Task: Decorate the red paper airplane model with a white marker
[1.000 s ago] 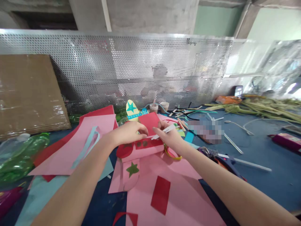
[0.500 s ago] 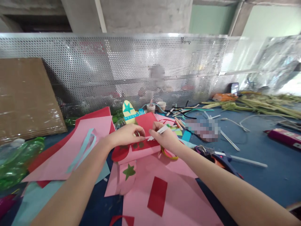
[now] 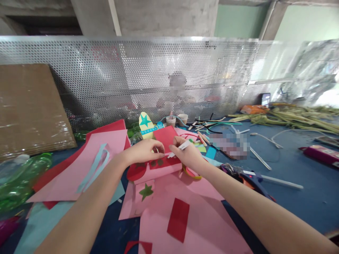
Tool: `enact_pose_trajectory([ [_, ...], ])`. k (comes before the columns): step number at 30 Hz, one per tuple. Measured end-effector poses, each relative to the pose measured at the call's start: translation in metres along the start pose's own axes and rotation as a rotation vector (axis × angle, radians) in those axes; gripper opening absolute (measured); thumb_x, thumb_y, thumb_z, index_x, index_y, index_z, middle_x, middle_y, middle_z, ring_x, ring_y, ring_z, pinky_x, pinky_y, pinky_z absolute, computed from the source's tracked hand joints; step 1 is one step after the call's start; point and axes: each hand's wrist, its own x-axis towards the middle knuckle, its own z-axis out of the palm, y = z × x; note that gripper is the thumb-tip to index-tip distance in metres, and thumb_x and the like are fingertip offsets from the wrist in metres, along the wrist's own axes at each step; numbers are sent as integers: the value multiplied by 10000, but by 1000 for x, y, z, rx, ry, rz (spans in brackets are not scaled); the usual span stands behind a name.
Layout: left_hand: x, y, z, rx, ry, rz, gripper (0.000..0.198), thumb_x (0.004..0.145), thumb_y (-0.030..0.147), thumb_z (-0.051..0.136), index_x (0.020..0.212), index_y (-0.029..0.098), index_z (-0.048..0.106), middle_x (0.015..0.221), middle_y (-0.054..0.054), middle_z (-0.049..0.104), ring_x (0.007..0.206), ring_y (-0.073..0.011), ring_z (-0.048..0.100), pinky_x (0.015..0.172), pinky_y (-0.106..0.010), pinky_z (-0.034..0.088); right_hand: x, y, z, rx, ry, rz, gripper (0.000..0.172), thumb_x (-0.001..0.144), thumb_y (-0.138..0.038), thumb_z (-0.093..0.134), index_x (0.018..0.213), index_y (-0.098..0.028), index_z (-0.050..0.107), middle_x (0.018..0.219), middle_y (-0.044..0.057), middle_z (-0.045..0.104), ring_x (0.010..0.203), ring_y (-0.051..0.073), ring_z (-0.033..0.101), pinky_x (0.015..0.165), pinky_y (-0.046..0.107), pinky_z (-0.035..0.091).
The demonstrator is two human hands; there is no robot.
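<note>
My left hand (image 3: 145, 151) rests on a rolled pink and red paper piece (image 3: 160, 173), its fingers curled down at the top edge. Dark spots show along the red band of the roll. In my right hand (image 3: 189, 153) is a slim white pen (image 3: 183, 145), its tip pointing down-left at the roll, close to the left fingertips. Under the roll lies a large pink sheet (image 3: 159, 229). A pink piece with a green star (image 3: 146, 191) and a red paper rectangle (image 3: 178, 220) lie nearer me. Yellow-handled scissors (image 3: 193, 175) are partly hidden beside my right wrist.
Red and pink sheets (image 3: 106, 137) and green plastic bottles (image 3: 31, 180) lie left, below leaning cardboard (image 3: 31, 109). A glue gun (image 3: 250, 178) with a glue stick lies right. A yellow starred shape (image 3: 145, 121), cups (image 3: 182, 119) and dry stalks (image 3: 286, 116) stand or lie farther back.
Very little differs. The whole view has shifted slightly; both hands stay at the roll, and the pen keeps nearly the same place and angle.
</note>
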Motion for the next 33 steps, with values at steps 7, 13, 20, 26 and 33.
enact_pose_trajectory([
  [7, 0, 1, 0, 10, 2, -5, 207, 813, 331, 555, 916, 186, 660, 862, -31, 706, 714, -164, 638, 635, -240, 444, 0, -1, -1, -15, -10, 11, 186, 700, -263, 474, 557, -224, 362, 502, -65, 399, 502, 113, 376, 503, 253, 266],
  [13, 0, 0, 0, -6, -8, -7, 195, 808, 309, 555, 922, 187, 657, 844, -18, 702, 684, -151, 635, 605, -224, 446, 0, -1, -2, -25, -14, 4, 184, 683, -259, 480, 555, -222, 353, 510, -65, 392, 516, 112, 376, 514, 253, 277],
  [20, -1, 1, 1, -58, -11, -11, 187, 807, 290, 555, 927, 184, 651, 791, -11, 687, 620, -140, 624, 582, -230, 443, 2, 3, -1, 7, -8, -1, 175, 674, -263, 464, 556, -222, 340, 519, -62, 386, 525, 114, 376, 517, 253, 286],
  [26, -2, 3, 1, -84, -20, -6, 186, 805, 298, 544, 905, 179, 646, 801, -24, 685, 645, -154, 635, 554, -226, 447, 3, 5, -3, 6, -35, -4, 165, 671, -267, 460, 567, -223, 340, 526, -63, 365, 528, 114, 366, 522, 251, 294],
  [33, -1, 0, 1, -51, -4, 21, 188, 805, 305, 541, 894, 177, 645, 816, -25, 692, 654, -153, 636, 554, -224, 441, 2, 5, -4, -5, -53, -7, 161, 673, -259, 463, 571, -220, 345, 519, -64, 374, 518, 111, 365, 517, 248, 285],
])
